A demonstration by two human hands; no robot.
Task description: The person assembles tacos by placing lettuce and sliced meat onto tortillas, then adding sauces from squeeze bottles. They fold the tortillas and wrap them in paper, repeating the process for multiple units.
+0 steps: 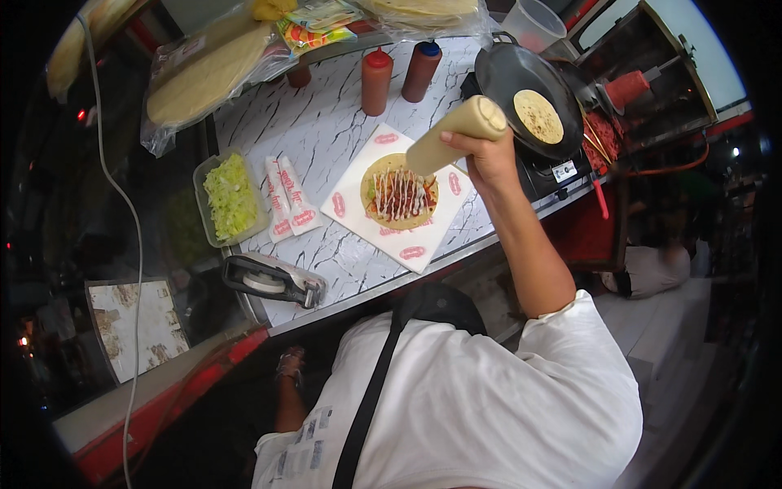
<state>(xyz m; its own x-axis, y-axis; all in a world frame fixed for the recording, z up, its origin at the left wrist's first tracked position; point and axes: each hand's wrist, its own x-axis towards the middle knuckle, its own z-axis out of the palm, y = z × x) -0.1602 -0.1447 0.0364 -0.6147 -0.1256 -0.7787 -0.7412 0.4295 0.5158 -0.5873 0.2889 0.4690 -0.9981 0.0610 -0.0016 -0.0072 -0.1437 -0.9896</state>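
My right hand [489,159] is closed around a squeeze bottle of pale sauce [458,134], tipped over the food with its base up. Under it, a flatbread [376,213] lies on white printed paper [340,196], topped with filling, red sauce and white stripes of sauce. The bottle hides part of the flatbread's upper right edge. My left hand [291,364] hangs low beside my body, below the counter edge, in what looks like a clear glove. Its fingers are too dark to make out.
Shredded lettuce fills a plastic tub [231,200] beside wrapped paper rolls [290,198] and a tape dispenser [274,279]. Behind stand a red-capped bottle [376,85] and a blue-capped bottle [422,72]. To the right, another flatbread [538,116] sits in a black pan [509,73] on a stove.
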